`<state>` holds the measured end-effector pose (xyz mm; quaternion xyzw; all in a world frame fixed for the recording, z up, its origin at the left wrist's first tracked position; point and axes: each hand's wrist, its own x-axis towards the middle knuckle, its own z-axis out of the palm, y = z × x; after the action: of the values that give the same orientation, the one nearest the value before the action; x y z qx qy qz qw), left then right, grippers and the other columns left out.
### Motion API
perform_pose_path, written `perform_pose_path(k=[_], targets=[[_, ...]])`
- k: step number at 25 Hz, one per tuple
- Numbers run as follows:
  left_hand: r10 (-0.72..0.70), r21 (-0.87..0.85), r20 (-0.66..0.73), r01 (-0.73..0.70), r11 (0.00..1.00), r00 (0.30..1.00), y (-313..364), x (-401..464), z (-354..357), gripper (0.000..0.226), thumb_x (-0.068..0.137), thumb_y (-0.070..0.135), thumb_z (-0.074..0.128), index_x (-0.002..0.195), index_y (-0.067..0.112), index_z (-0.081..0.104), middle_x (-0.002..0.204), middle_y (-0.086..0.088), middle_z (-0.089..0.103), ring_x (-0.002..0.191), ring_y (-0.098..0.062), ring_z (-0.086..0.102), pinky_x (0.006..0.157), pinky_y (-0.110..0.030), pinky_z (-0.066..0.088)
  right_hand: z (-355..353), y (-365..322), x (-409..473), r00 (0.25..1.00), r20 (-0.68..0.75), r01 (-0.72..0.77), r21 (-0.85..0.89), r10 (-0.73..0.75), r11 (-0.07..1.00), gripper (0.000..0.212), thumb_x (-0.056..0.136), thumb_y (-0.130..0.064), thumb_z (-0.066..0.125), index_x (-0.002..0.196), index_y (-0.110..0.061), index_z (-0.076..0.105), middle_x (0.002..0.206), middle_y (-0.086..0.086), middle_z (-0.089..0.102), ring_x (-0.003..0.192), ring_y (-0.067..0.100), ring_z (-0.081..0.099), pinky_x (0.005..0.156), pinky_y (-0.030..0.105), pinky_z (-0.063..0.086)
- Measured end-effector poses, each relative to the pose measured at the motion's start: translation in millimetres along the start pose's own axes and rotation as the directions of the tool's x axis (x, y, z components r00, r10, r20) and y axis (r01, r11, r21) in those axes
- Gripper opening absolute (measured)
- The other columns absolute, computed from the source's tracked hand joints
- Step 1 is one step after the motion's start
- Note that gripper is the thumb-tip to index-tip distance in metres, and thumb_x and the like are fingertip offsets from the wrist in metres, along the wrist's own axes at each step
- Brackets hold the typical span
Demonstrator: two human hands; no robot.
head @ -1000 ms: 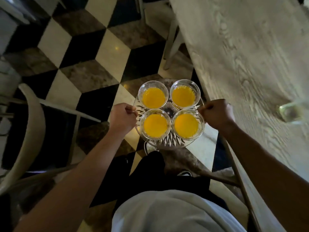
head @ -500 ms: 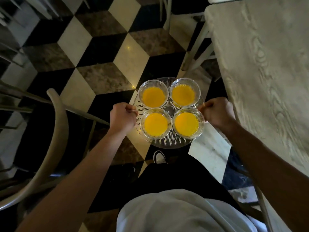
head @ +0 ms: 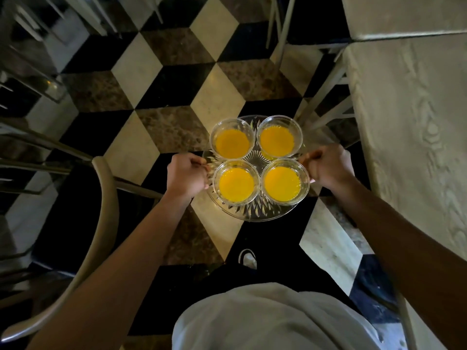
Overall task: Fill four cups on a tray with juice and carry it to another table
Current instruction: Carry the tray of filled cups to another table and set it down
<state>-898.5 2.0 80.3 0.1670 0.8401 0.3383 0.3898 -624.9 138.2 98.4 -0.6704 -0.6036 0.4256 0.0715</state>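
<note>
My left hand (head: 185,176) and right hand (head: 328,164) grip the glass tray (head: 255,210) at nine and three o'clock (four juice-filled cups (head: 236,184) aboard), above the floor (head: 214,97).

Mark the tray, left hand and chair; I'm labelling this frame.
tray (head: 255,215): head view, bare near rim.
left hand (head: 185,176): head view, back of hand.
chair (head: 107,198): head view, curved backrest.

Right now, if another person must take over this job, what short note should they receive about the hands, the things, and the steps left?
Left hand: grips the left rim of the glass tray.
Right hand: grips the right rim.
The tray is in the air above the checkered floor, with the wooden table to the right.
Done: all four cups hold orange juice and stand upright on the tray.
Left: carry the tray to the other table and set it down.
</note>
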Motion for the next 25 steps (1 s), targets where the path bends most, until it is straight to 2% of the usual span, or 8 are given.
perform_pose_path(k=[3, 7, 10, 12, 15, 20, 25], targets=[[-0.002, 0.013, -0.029, 0.003, 1.000, 1.000, 21.9, 22.5, 0.9, 0.015, 0.092, -0.003, 0.067, 0.088, 0.011, 0.070, 0.083, -0.013, 0.075, 0.072, -0.028, 0.076, 0.068, -0.049, 0.067, -1.4, -23.2, 32.4, 1.000, 0.015, 0.027, -0.010, -0.027, 1.000, 0.013, 0.090, 0.004, 0.065, 0.092, 0.001, 0.077, 0.065, -0.005, 0.069, 0.037, -0.005, 0.060, 0.035, 0.011, 0.044], [0.017, 0.061, -0.064, -0.013, 0.998, 0.998, 58.3, 63.6, 4.4, 0.018, 0.092, -0.001, 0.069, 0.086, 0.016, 0.069, 0.087, -0.008, 0.074, 0.079, -0.025, 0.076, 0.068, -0.044, 0.067, -2.8, -56.4, 86.9, 0.998, 0.036, 0.059, -0.053, -0.057, 0.997, 0.013, 0.092, 0.001, 0.066, 0.088, -0.003, 0.078, 0.063, -0.004, 0.070, 0.037, -0.004, 0.060, 0.035, 0.009, 0.042], [0.015, 0.086, -0.095, -0.007, 0.996, 0.995, 83.1, 91.4, 9.1, 0.018, 0.091, 0.001, 0.070, 0.083, 0.016, 0.070, 0.083, -0.006, 0.075, 0.077, -0.025, 0.076, 0.069, -0.046, 0.067, -8.4, -83.1, 121.3, 0.996, 0.058, 0.079, -0.110, -0.073, 0.991, 0.014, 0.094, -0.002, 0.067, 0.086, -0.008, 0.077, 0.061, -0.007, 0.065, 0.036, -0.006, 0.058, 0.032, 0.005, 0.035], [-0.004, 0.105, -0.124, 0.017, 0.994, 0.992, 101.3, 109.0, 11.7, 0.016, 0.089, 0.002, 0.072, 0.082, 0.017, 0.072, 0.081, -0.005, 0.074, 0.076, -0.024, 0.076, 0.071, -0.047, 0.067, -13.0, -101.8, 144.2, 0.993, 0.078, 0.097, -0.137, -0.087, 0.986, 0.018, 0.095, -0.006, 0.067, 0.080, -0.014, 0.074, 0.061, -0.009, 0.063, 0.043, -0.002, 0.059, 0.031, 0.005, 0.032], [-0.034, 0.084, -0.139, 0.046, 0.995, 0.990, 124.8, 134.9, 14.3, 0.011, 0.087, 0.002, 0.072, 0.083, 0.013, 0.074, 0.078, -0.008, 0.075, 0.074, -0.025, 0.076, 0.069, -0.047, 0.067, -19.6, -127.4, 173.7, 0.990, 0.090, 0.125, -0.145, -0.113, 0.982, 0.020, 0.096, -0.011, 0.068, 0.077, -0.018, 0.071, 0.063, -0.007, 0.066, 0.053, 0.004, 0.064, 0.032, 0.007, 0.036], [-0.019, 0.065, -0.146, 0.028, 0.998, 0.989, 163.2, 178.7, 11.5, 0.011, 0.087, 0.003, 0.073, 0.083, 0.014, 0.074, 0.078, -0.009, 0.076, 0.072, -0.024, 0.077, 0.069, -0.043, 0.067, -25.3, -168.1, 219.6, 0.990, 0.071, 0.131, -0.113, -0.124, 0.985, 0.012, 0.095, -0.009, 0.068, 0.086, -0.011, 0.076, 0.067, -0.003, 0.070, 0.056, 0.007, 0.069, 0.037, 0.010, 0.045], [-0.021, 0.088, -0.134, 0.032, 0.996, 0.991, 199.7, 237.1, 3.9, 0.012, 0.085, 0.008, 0.076, 0.084, 0.019, 0.075, 0.080, -0.004, 0.077, 0.074, -0.021, 0.077, 0.071, -0.043, 0.067, -25.6, -205.5, 263.2, 0.991, 0.080, 0.110, -0.095, -0.103, 0.989, 0.013, 0.095, -0.005, 0.068, 0.085, -0.006, 0.076, 0.068, 0.000, 0.072, 0.048, 0.002, 0.067, 0.039, 0.010, 0.046]])
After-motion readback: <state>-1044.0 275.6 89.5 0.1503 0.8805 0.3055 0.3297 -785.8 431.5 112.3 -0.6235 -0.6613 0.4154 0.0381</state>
